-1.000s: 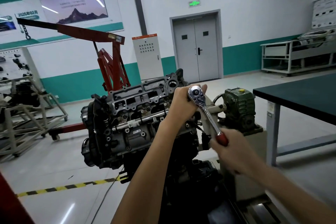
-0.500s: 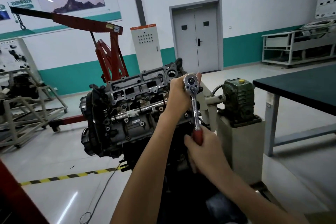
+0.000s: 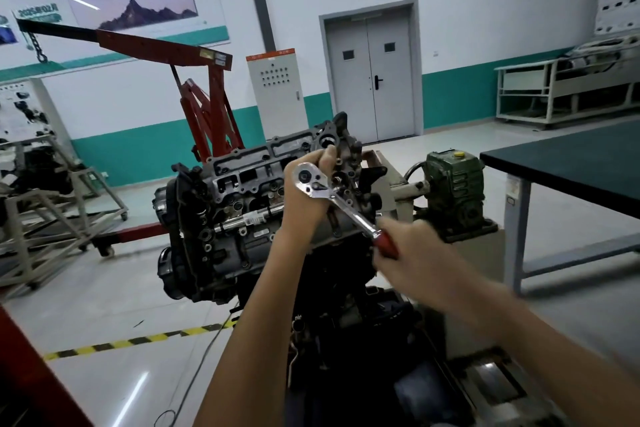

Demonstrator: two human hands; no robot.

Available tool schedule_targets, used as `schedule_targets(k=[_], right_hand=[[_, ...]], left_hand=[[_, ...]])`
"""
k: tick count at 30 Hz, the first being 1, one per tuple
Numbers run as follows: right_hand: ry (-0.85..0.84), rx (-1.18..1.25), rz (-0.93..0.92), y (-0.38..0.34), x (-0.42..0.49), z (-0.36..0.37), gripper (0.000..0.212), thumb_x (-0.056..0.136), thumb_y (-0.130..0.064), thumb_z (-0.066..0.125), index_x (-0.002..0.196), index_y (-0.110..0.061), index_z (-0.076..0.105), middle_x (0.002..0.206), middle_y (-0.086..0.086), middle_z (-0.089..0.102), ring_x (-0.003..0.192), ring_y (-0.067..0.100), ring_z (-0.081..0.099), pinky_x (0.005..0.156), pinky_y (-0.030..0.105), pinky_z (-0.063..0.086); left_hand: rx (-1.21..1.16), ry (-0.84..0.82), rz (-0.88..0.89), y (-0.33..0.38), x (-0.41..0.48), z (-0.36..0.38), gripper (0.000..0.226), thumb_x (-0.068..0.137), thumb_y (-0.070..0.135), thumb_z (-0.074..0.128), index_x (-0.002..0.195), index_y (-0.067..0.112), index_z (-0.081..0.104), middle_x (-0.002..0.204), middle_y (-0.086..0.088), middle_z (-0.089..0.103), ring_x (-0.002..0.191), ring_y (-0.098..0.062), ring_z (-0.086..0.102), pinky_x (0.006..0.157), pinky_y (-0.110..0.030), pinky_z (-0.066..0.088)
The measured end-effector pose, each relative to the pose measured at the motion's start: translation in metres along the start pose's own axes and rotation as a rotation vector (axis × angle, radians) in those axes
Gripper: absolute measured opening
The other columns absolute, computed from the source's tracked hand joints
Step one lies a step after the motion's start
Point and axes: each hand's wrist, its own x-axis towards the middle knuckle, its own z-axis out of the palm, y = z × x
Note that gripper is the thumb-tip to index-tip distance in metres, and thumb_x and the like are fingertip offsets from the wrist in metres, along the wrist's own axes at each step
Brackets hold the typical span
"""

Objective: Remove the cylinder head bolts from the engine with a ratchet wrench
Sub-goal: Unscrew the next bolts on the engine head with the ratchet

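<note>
Workshop floor point(image 3: 104, 288) surrounds the engine point(image 3: 235, 218). At its upper right end, the left hand point(image 3: 304, 204) curls round the ratchet wrench point(image 3: 332, 199) head, and the right hand point(image 3: 412, 253) grips its red handle. The bolt is hidden; loosening is likely underway, not finished.

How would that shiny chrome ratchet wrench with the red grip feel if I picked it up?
Probably stiff: the chrome ratchet wrench runs straight from the left hand to the right hand. Likely heavy for its size, being polished metal. The bare metal may be slippery; the red grip in the right hand should help.
</note>
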Motion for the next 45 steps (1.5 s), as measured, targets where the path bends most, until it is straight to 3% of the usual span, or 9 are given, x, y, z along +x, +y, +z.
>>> schedule_targets(k=[6,15,19,25,30,34,37,41,45], right_hand=[[0.170,0.144,0.101,-0.006,-0.010,0.014,0.022,0.077,-0.006,0.058,0.062,-0.008,0.041,0.046,-0.001,0.039,0.043,0.014,0.036,0.041,0.017,0.025],[0.194,0.306,0.174,0.005,-0.015,-0.010,0.022,0.076,-0.002,0.059,0.061,-0.001,0.043,0.045,0.000,0.035,0.041,0.012,0.031,0.041,0.024,0.026],[0.193,0.384,0.231,0.015,-0.009,-0.022,0.024,0.074,-0.004,0.058,0.060,-0.007,0.040,0.042,-0.001,0.034,0.037,0.013,0.031,0.040,0.024,0.027],[0.152,0.466,0.313,0.025,0.012,-0.015,0.028,0.075,-0.005,0.057,0.055,-0.012,0.038,0.041,-0.004,0.034,0.038,0.015,0.032,0.044,0.028,0.029],[0.211,0.447,0.293,0.023,0.011,0.017,0.036,0.073,-0.003,0.058,0.047,-0.021,0.040,0.038,-0.008,0.037,0.034,0.005,0.031,0.035,0.012,0.024],[0.106,0.310,0.231,0.044,0.014,0.000,0.032,0.074,-0.004,0.060,0.053,-0.017,0.041,0.043,-0.007,0.041,0.037,0.004,0.035,0.038,0.016,0.031],[-0.095,0.102,0.098,0.068,0.027,-0.054,0.026,0.080,-0.004,0.062,0.063,-0.019,0.050,0.054,-0.006,0.051,0.044,0.003,0.046,0.046,0.017,0.040],[-0.079,-0.034,0.011,0.071,0.038,-0.077,0.029,0.081,-0.006,0.062,0.070,-0.030,0.049,0.057,-0.009,0.052,0.049,0.001,0.051,0.049,0.011,0.037],[0.118,0.307,0.199,0.041,0.006,-0.005,0.014,0.079,-0.009,0.064,0.070,-0.016,0.055,0.050,-0.004,0.049,0.044,0.002,0.045,0.042,0.015,0.035]], left_hand=[[0.038,0.001,0.024,0.012,0.008,0.021,0.048,0.098,0.012,0.050,0.052,0.015,0.035,0.047,0.007,0.031,0.042,-0.003,0.024,0.045,-0.021,0.020],[0.134,-0.036,0.083,0.014,0.024,0.051,0.052,0.096,0.017,0.052,0.048,0.013,0.031,0.045,0.009,0.029,0.046,-0.008,0.023,0.048,-0.028,0.022],[0.219,-0.064,0.146,0.020,0.041,0.066,0.049,0.086,0.009,0.050,0.048,0.029,0.025,0.046,0.009,0.029,0.050,-0.015,0.025,0.053,-0.026,0.030],[0.317,-0.106,0.051,0.001,0.051,0.067,0.048,0.087,-0.002,0.055,0.047,0.017,0.036,0.047,0.003,0.037,0.051,-0.015,0.033,0.051,-0.036,0.036],[0.182,-0.093,0.031,-0.010,0.033,0.054,0.044,0.095,0.019,0.057,0.057,0.000,0.046,0.050,0.000,0.043,0.050,-0.008,0.035,0.050,-0.025,0.032],[0.195,-0.121,-0.004,-0.005,0.034,0.054,0.045,0.095,0.019,0.057,0.053,0.006,0.045,0.049,0.003,0.041,0.049,-0.010,0.035,0.051,-0.029,0.033],[0.200,-0.175,-0.011,-0.004,0.036,0.051,0.044,0.095,0.016,0.057,0.058,-0.006,0.049,0.052,-0.008,0.046,0.052,-0.015,0.036,0.053,-0.030,0.032],[0.165,-0.185,-0.002,-0.004,0.035,0.046,0.040,0.094,0.012,0.058,0.064,-0.015,0.052,0.058,-0.026,0.050,0.053,-0.016,0.035,0.052,-0.035,0.033],[0.150,-0.100,-0.027,-0.012,0.030,0.050,0.038,0.090,0.003,0.058,0.055,0.001,0.045,0.050,-0.004,0.043,0.052,-0.013,0.035,0.050,-0.033,0.032]])
